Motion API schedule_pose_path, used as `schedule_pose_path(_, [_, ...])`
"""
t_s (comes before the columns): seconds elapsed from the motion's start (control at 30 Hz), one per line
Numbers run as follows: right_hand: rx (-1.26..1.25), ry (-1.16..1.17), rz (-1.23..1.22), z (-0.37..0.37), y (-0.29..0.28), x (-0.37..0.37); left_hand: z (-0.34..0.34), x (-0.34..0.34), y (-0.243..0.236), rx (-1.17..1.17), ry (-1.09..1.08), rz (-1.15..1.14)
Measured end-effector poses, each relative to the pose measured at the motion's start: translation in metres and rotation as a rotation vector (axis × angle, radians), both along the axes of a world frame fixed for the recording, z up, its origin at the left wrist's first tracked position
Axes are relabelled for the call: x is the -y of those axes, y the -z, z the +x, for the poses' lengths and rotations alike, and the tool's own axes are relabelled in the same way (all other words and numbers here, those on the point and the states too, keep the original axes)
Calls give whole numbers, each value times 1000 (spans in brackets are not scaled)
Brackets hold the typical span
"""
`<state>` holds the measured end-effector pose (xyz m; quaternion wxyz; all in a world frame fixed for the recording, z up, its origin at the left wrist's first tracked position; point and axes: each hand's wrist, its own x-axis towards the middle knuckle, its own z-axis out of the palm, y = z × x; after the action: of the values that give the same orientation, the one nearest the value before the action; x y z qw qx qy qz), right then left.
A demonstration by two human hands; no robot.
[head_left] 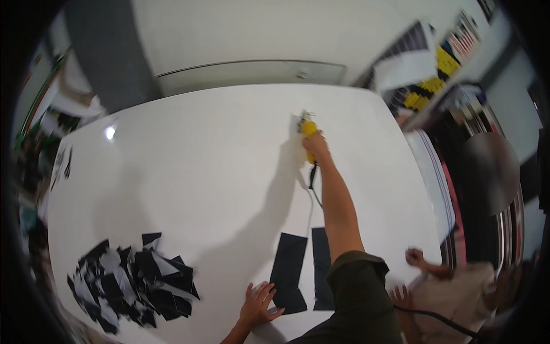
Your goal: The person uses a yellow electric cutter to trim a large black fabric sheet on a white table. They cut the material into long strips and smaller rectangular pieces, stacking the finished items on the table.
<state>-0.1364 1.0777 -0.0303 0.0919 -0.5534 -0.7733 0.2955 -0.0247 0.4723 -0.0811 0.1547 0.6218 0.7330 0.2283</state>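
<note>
My right hand is wrapped round a yellow corded electric tool with a metal head, out over the far part of the white table. My left hand lies with spread fingers by the left edge of a dark rectangular fabric piece, its fingertips at that edge. A second dark piece lies parallel to the first, partly hidden by my right arm.
A heap of black and grey scraps lies front left. Scissors-like dark tools rest at the left edge. A co-worker is at the lower right; folded striped cloth sits along the right side. The cord runs beneath my arm.
</note>
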Motion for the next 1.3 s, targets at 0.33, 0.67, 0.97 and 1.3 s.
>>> schedule_pose_path(0.33, [-137, 184, -105, 159, 37, 64, 85, -127, -27, 6, 439, 101])
schedule_pose_path(0.67, [-157, 290, -253, 287, 37, 147, 83, 31, 19, -107, 194, 72])
schedule_pose_path(0.97, [-2, 311, -87, 298, 13, 228, 64, 185, 17, -168, -394, 106])
schedule_pose_path(1.3, [-26, 66, 435, 221, 60, 424, 55, 202, 32, -10, -248, 248])
